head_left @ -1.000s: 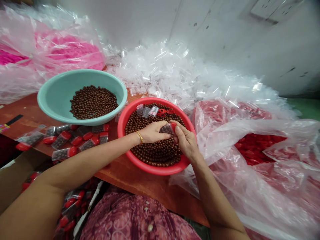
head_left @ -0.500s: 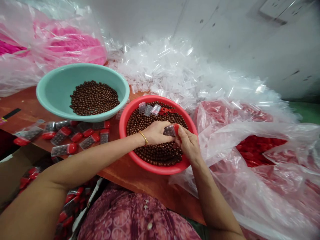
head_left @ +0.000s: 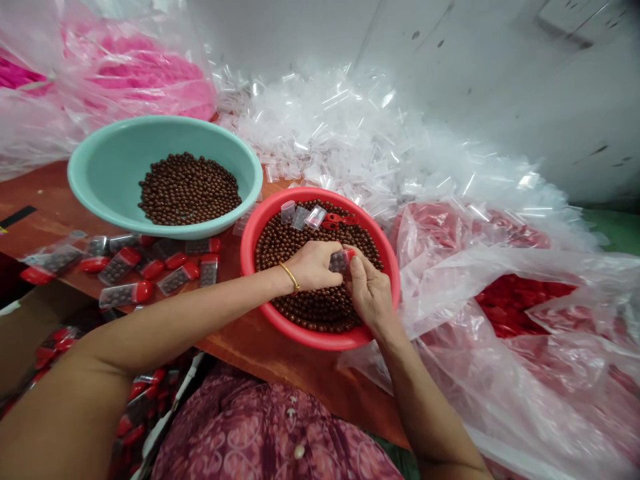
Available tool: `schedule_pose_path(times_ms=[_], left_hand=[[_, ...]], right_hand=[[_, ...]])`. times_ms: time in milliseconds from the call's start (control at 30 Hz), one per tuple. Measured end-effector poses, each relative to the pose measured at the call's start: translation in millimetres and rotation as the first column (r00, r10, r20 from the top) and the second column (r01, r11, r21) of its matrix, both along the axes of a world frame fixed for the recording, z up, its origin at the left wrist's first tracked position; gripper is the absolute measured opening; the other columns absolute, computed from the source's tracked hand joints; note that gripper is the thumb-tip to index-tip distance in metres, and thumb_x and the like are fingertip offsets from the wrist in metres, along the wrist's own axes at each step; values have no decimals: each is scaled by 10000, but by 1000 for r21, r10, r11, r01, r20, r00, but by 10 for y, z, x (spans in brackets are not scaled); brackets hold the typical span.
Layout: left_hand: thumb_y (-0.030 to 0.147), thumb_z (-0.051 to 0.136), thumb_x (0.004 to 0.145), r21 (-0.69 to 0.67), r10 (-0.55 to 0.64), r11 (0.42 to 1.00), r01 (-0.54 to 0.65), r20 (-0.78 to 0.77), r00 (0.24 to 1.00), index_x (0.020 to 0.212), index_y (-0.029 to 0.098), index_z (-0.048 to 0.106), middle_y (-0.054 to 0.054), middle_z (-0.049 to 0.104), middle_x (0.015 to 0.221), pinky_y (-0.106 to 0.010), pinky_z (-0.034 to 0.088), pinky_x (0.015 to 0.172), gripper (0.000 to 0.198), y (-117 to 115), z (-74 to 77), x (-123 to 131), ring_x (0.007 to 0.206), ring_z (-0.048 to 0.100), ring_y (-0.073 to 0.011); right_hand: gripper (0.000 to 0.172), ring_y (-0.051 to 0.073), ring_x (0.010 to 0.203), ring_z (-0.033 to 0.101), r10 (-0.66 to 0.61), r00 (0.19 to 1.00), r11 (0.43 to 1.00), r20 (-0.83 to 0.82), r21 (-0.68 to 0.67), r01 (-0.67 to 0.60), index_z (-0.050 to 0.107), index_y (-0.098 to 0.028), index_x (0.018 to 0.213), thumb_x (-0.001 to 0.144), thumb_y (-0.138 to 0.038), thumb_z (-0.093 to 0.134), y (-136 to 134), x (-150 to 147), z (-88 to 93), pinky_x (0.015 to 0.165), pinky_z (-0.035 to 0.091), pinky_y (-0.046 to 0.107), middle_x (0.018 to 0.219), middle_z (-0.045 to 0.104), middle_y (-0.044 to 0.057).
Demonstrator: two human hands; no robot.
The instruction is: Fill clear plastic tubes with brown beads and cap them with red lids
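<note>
Over a red basin (head_left: 245, 248) of brown beads (head_left: 280, 245), both my hands hold one small clear container (head_left: 340, 261) with dark beads inside and a red cap. My left hand (head_left: 314, 267) is closed around its clear body. The thumb and fingers of my right hand (head_left: 371, 287) pinch the capped end, partly hiding the cap. Near the basin's far side, a few clear empty containers (head_left: 300, 218) and red caps (head_left: 336, 221) lie on the beads.
A teal basin (head_left: 95, 153) with brown beads stands left. Filled red-capped containers (head_left: 125, 294) lie before it, above a box (head_left: 55, 320) of more. Clear containers (head_left: 360, 140) are heaped along the wall. Plastic bags of pink pieces (head_left: 145, 73) and red caps (head_left: 520, 300) flank them.
My right hand has shifted slightly down and left along the capped end of the container. Both hands keep hold of it. The view has moved a little.
</note>
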State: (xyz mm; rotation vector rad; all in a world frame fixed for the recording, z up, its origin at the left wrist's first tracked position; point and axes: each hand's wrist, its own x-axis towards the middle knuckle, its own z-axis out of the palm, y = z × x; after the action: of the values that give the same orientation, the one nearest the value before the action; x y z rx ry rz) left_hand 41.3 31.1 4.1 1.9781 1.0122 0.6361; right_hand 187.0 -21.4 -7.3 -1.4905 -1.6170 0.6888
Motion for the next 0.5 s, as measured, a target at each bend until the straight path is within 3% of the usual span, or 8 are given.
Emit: schedule_pose_path(times_ms=[167, 300, 400, 500], left_hand=[[203, 549, 630, 46, -26, 999, 29, -74, 997, 687, 160, 572, 12, 564, 608, -226, 332, 526, 75, -7, -31, -18, 552, 487, -120], [256, 557, 638, 104, -80, 990, 97, -155, 985, 709, 172, 608, -2, 582, 614, -236, 319, 513, 121, 27, -12, -20, 558, 508, -139], [296, 569, 636, 89, -119, 986, 139, -199, 973, 650, 178, 599, 8, 555, 562, -236, 310, 489, 123, 40, 21, 1, 519, 496, -134], [313, 586, 630, 99, -176, 973, 208, -260, 949, 624, 175, 593, 6, 543, 530, -243, 317, 483, 138, 15, 34, 28, 484, 479, -133]], right_hand=[[407, 230, 851, 646, 90, 984, 995, 155, -50, -83, 639, -262, 1132, 878, -492, 421, -8, 69, 59, 774, 495, 356, 943, 698, 48], [423, 192, 619, 604, 110, 978, 993, 177, -70, -99, 710, -273, 838, 836, -594, 436, 67, 171, 141, 607, 469, 307, 628, 639, 15], [586, 152, 509, 517, -35, 999, 999, -19, -23, 35, 687, -223, 776, 837, -677, 322, 182, 162, 132, 496, 410, 268, 501, 506, 8], [691, 105, 461, 447, -115, 946, 993, -304, -73, 97, 653, -194, 942, 826, -718, 218, 315, 55, 83, 442, 376, 237, 612, 521, 5]])
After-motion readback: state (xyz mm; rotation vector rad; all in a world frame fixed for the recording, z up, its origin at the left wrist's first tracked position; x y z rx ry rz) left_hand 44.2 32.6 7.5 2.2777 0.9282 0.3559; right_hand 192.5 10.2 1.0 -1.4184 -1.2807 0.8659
